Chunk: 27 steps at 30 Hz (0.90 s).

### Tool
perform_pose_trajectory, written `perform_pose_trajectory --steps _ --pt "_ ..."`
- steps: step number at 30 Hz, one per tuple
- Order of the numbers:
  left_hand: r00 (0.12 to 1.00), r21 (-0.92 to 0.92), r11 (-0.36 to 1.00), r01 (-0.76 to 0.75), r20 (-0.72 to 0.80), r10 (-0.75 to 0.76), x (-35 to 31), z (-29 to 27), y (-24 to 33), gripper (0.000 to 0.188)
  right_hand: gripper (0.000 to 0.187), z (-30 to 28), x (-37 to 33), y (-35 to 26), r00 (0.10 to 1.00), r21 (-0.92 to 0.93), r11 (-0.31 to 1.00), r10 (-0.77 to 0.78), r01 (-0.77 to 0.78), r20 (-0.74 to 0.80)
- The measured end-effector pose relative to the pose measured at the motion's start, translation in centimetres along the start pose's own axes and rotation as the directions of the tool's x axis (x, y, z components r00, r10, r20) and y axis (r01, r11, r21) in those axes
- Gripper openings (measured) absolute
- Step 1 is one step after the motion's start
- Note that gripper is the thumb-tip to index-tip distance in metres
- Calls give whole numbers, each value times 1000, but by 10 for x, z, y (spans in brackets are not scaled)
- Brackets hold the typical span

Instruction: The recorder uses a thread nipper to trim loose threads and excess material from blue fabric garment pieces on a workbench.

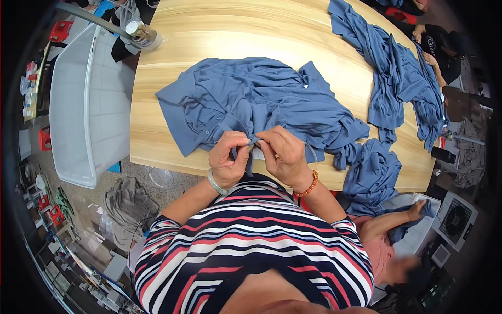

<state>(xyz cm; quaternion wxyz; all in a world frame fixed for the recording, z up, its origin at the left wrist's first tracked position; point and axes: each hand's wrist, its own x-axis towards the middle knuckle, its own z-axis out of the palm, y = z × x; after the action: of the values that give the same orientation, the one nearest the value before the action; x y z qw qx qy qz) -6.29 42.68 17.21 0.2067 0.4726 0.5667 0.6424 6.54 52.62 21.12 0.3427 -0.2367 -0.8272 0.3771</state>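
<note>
A blue knit garment (261, 89) lies rumpled on the wooden table in front of me, its near edge lifted at my hands. Small buttons (219, 118) show on its left part. My left hand (228, 159), with a pale bangle at the wrist, pinches a narrow piece of the blue fabric between thumb and fingertips. Close beside it, my right hand (285, 157), wearing an orange bead bracelet, pinches the same piece. A thin pale cord or thread curves past the right hand; what it belongs to cannot be told. A strip of fabric hangs below the fingers.
More blue garments (389, 73) lie along the right of the wooden table (209, 26). A jar (144, 35) stands at its far left corner, beside a large white bin (78, 104). One co-worker sits at the far right; another, in pink, handles blue fabric at the near right.
</note>
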Motion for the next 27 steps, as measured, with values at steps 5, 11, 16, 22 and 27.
perform_pose_trajectory --steps 5,11,16,22,27 --pt "1000 32 1000 -1 -17 2 1 3 1 20 21 0 1 6 997 -91 993 -71 72 14" --pt "995 2 995 97 -40 -97 4 6 -4 25 24 3 3 9 982 -215 961 -185 173 -37" --pt "989 4 989 148 23 -148 3 5 -7 31 25 3 1 16 979 -163 966 -205 202 0" --pt "984 31 988 151 92 -153 19 -11 -8 32 34 3 9 18 965 49 965 -260 258 28" --pt "998 -309 950 -50 10 56 46 -45 53 21 63 -19 18 60 924 -369 885 355 -283 143"
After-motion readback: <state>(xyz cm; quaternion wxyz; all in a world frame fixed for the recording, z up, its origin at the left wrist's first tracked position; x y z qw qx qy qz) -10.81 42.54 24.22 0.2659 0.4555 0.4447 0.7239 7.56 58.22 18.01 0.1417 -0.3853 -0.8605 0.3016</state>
